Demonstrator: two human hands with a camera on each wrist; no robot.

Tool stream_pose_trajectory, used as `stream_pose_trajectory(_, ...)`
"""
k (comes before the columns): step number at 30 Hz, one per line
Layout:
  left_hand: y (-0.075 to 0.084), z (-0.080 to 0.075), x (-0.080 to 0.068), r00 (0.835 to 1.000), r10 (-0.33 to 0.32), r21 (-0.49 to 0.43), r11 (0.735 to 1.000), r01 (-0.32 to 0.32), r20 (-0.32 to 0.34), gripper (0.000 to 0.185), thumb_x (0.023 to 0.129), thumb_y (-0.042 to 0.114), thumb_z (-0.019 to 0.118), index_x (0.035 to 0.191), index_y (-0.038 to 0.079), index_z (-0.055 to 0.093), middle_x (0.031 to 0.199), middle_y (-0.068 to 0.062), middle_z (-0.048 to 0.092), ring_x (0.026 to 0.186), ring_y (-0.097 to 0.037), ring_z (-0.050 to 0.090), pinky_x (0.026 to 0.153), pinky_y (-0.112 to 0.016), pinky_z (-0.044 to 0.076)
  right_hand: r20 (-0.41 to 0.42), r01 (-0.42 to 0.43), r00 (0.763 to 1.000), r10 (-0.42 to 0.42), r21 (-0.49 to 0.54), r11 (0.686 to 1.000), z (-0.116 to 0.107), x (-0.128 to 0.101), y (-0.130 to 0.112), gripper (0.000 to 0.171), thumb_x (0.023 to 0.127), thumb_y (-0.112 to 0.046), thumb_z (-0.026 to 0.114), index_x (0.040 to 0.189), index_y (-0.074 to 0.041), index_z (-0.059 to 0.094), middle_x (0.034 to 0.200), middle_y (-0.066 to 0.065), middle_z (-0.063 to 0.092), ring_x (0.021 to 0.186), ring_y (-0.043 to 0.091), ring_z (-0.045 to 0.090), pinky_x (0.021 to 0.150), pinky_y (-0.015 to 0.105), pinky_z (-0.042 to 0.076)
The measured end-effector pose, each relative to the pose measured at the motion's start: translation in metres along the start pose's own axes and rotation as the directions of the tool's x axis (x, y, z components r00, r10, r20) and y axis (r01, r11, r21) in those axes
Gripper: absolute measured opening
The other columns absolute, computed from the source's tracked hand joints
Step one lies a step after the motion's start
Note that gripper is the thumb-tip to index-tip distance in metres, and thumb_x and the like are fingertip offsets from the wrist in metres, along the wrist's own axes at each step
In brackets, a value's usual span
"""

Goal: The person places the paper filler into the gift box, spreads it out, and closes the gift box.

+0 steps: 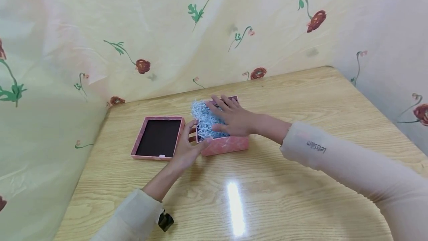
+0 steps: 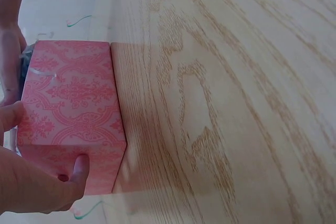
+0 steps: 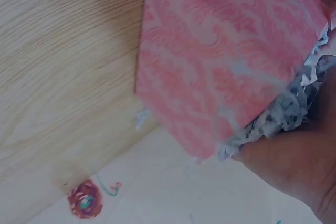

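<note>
A pink patterned box [image 1: 227, 145] stands on the table, filled with light blue shredded paper [image 1: 203, 112] that bulges over its left side. My left hand [image 1: 187, 148] holds the box at its left end, with the thumb by the front corner and the fingers along the side. On top of the shreds lies my right hand [image 1: 235, 118], palm down and fingers spread. From the left wrist view, the box's pink wall [image 2: 73, 90] shows with left fingertips against it. Shreds [image 3: 286, 109] poke out along the box rim under the right hand in the right wrist view.
Left of the box lies a shallow pink tray-like lid [image 1: 160, 137] with a black inside and a small white piece at its front edge. Behind the wooden table [image 1: 287, 96] hangs a flowered sheet [image 1: 174, 29]. A stray shred [image 3: 140, 117] lies near the box.
</note>
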State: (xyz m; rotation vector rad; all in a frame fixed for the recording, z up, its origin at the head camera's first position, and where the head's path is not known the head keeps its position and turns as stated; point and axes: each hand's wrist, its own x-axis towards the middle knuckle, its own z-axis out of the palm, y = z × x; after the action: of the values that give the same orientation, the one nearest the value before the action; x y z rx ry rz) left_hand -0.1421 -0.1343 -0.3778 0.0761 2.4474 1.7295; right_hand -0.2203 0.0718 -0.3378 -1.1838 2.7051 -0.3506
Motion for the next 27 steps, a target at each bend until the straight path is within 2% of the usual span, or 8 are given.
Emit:
stream_pose_trajectory(5,-0.001,0.001,0.001,1.0,0.006,-0.01,1.0,-0.007,-0.006,0.068,0.089,0.023,0.07,0.145,0.023,0.031,0.142,-0.011,0.036,0.124,-0.036,0.042,0.097,-0.049,0.044,0.049,0.027,0.998,-0.026,-0.033,0.999,0.005,0.012,-0.012,0.073,0.101,-0.051,0.035,0.155,-0.018,0.0,0.16,0.01,-0.012,0.145,0.036,-0.012,0.113,0.061,0.005)
stream_pose_trajectory(10,-0.002,0.001,0.001,1.0,0.011,-0.006,1.0,-0.011,-0.005,0.069,0.089,0.024,0.07,0.145,0.024,0.031,0.142,-0.012,0.036,0.123,-0.036,0.043,0.096,-0.047,0.045,0.141,0.003,0.99,0.002,-0.032,0.999,0.008,0.019,-0.016,0.068,0.102,-0.051,0.03,0.155,-0.016,0.005,0.16,0.009,-0.013,0.145,0.035,-0.011,0.111,0.063,0.007)
stream_pose_trajectory(19,-0.002,0.0,0.001,1.0,0.009,0.006,1.0,-0.009,-0.014,0.071,0.089,0.028,0.071,0.147,0.025,0.031,0.142,-0.013,0.036,0.124,-0.037,0.042,0.097,-0.048,0.045,0.346,-0.023,0.938,0.028,-0.02,1.0,0.012,0.032,-0.007,0.065,0.104,-0.049,0.019,0.154,-0.011,0.005,0.16,0.014,-0.008,0.145,0.041,-0.003,0.114,0.057,0.007)
stream_pose_trajectory(23,-0.003,0.001,0.001,1.0,0.009,0.01,1.0,-0.008,-0.026,0.07,0.088,0.027,0.071,0.146,0.025,0.032,0.141,-0.013,0.037,0.123,-0.037,0.044,0.097,-0.048,0.045,0.404,0.081,0.914,-0.033,-0.102,0.991,0.014,0.038,-0.003,0.058,0.106,-0.04,0.022,0.154,-0.009,0.011,0.159,0.019,-0.003,0.144,0.042,0.0,0.115,0.055,0.007)
stream_pose_trajectory(27,-0.004,0.001,0.001,1.0,0.008,0.009,1.0,-0.008,-0.027,0.068,0.089,0.027,0.07,0.146,0.025,0.032,0.14,-0.013,0.037,0.123,-0.037,0.043,0.096,-0.048,0.045,0.413,0.08,0.91,-0.035,-0.093,0.992,0.012,0.041,-0.002,0.057,0.106,-0.039,0.023,0.154,-0.009,0.013,0.159,0.019,-0.001,0.145,0.041,0.0,0.115,0.053,0.007)
